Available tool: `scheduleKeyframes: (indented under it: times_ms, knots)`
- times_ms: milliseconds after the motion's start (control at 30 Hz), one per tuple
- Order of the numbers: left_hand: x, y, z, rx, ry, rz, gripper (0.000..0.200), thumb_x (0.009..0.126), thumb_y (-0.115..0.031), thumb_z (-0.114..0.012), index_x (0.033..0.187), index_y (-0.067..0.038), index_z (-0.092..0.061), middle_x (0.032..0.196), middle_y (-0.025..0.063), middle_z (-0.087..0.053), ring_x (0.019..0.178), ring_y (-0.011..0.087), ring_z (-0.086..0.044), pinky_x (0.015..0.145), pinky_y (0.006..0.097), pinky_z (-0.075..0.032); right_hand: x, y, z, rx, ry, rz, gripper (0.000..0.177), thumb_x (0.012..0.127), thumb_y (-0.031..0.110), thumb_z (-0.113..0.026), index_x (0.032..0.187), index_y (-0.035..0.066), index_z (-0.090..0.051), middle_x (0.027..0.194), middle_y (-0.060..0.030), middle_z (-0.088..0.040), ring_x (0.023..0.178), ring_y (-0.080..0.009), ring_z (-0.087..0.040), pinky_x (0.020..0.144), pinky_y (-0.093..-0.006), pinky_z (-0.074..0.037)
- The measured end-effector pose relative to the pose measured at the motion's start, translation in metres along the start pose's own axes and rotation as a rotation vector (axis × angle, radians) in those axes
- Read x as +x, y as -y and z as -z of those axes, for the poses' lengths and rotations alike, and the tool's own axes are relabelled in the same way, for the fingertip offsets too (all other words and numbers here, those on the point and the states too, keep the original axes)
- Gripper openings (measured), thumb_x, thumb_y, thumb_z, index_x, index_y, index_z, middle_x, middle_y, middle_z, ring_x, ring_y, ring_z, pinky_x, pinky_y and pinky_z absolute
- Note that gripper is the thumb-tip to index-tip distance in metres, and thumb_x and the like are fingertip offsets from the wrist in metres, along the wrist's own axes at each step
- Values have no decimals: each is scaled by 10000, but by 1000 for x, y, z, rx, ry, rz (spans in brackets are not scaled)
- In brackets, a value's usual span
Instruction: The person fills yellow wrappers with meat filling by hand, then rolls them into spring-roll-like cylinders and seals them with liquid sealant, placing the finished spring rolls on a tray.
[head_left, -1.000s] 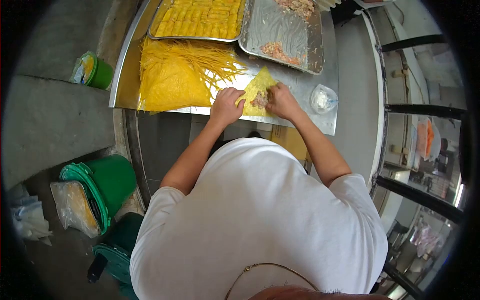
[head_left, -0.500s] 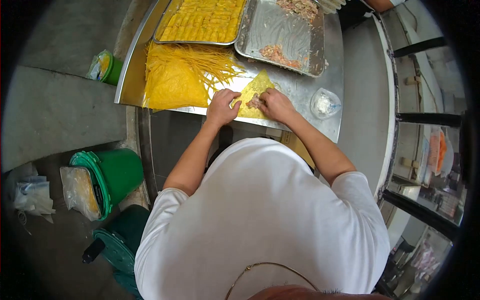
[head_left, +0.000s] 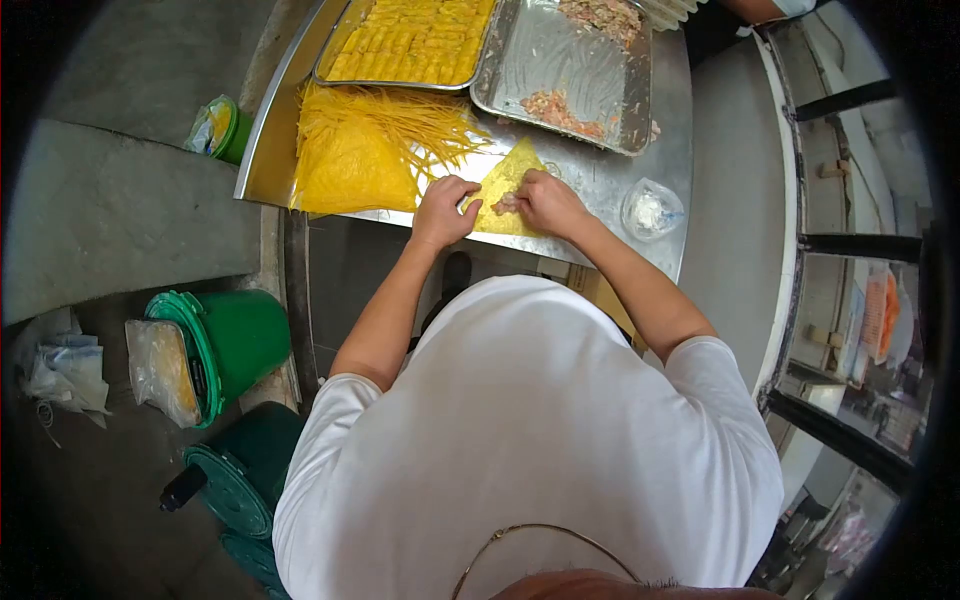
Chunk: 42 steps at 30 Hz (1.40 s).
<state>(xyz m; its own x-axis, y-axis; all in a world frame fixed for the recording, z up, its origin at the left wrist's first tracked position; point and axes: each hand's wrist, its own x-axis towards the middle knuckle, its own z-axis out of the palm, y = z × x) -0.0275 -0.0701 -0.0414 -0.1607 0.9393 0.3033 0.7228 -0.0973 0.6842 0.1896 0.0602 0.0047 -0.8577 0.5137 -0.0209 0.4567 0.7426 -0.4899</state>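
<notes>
A thin yellow wrapper sheet (head_left: 519, 168) lies on the metal table, one corner pointing away from me. A small lump of pinkish minced filling (head_left: 506, 204) sits on its near part. My left hand (head_left: 445, 211) rests at the sheet's left edge, thumb and forefinger curved with a gap between them. My right hand (head_left: 549, 204) is closed, its fingertips pressed on the filling; its palm side is hidden. Left of my hands lies a stack of yellow wrapper sheets (head_left: 355, 165), with loose yellow strips (head_left: 425, 122) spread along its far side.
A tray of yellow rolls (head_left: 405, 45) stands at the back left. Beside it is a metal tray (head_left: 560, 65) with minced filling in two patches. A clear bag of white stuff (head_left: 651, 210) lies on the right. Green buckets (head_left: 235, 340) stand on the floor at left.
The fingers of my right hand have curled in more over the filling, and less of it shows. My left hand stays at the sheet's left edge. The view has shifted slightly.
</notes>
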Motion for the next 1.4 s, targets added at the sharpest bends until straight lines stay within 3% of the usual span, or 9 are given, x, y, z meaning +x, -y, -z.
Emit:
scheduleKeyframes:
  times_ms: [400,567,700,733,833,933,1067,1133,1400]
  knots:
    - [1,-1,3,10,8,8,224,839,-149,-821,1041,-76,-760,978,102,-710,1002,335,-671,916,438,-528,15,0,10,-57,5,-39,153,876,120,-686,940,32,-795,944,-185,-753,926,-368,-728,864,-468,-586]
    - [1,2,1,5,3,-13,221,841,-153,-820,1042,-83,-761,990,103,-710,1017,334,-668,927,436,-528,10,-16,46,535,44,-341,203,861,84,-678,1007,-6,-785,945,-204,-787,850,-396,-755,830,-439,-599]
    - [1,2,2,16,22,9,220,842,-155,-819,1041,-82,-761,1003,100,-711,1024,332,-666,930,436,-527,3,-9,30,140,95,-167,249,835,75,-731,1061,-19,-776,888,-207,-766,856,-387,-744,809,-424,-588]
    - [0,2,1,3,13,11,221,842,-153,-818,1042,-82,-760,1003,99,-709,1023,332,-665,930,436,-527,-1,-12,19,27,-67,0,262,816,88,-763,1054,-20,-776,895,-226,-755,861,-399,-737,816,-443,-585]
    - [0,1,1,-2,4,2,221,841,-149,-816,1043,-81,-759,999,98,-705,1021,331,-665,929,435,-527,1,-8,22,100,127,-248,198,855,55,-682,1010,-6,-789,1002,-263,-753,949,-411,-743,881,-477,-588]
    - [-1,2,2,5,-3,-13,218,840,-143,-815,1041,-83,-757,990,98,-700,1017,331,-664,928,434,-527,4,-14,22,197,73,-325,194,856,54,-691,1009,-3,-794,1026,-281,-749,937,-410,-745,892,-493,-585]
    - [0,6,-2,-7,-16,-27,215,837,-139,-816,1035,-83,-755,982,97,-699,1013,330,-665,926,433,-526,3,-13,18,88,95,-267,211,859,74,-708,1039,1,-794,1077,-255,-744,991,-395,-735,924,-485,-583]
    - [0,4,0,-2,-14,-24,216,836,-139,-817,1036,-84,-756,980,97,-701,1011,330,-666,924,433,-527,-4,-12,10,32,-22,38,272,867,97,-707,1116,12,-775,1127,-207,-720,1060,-389,-708,960,-475,-577]
    - [2,7,-4,2,-76,-93,192,842,-137,-819,1018,-82,-767,925,91,-701,901,311,-663,843,418,-537,-9,-14,16,-20,105,16,306,866,101,-681,1152,26,-760,1142,-188,-704,1098,-394,-686,974,-474,-576]
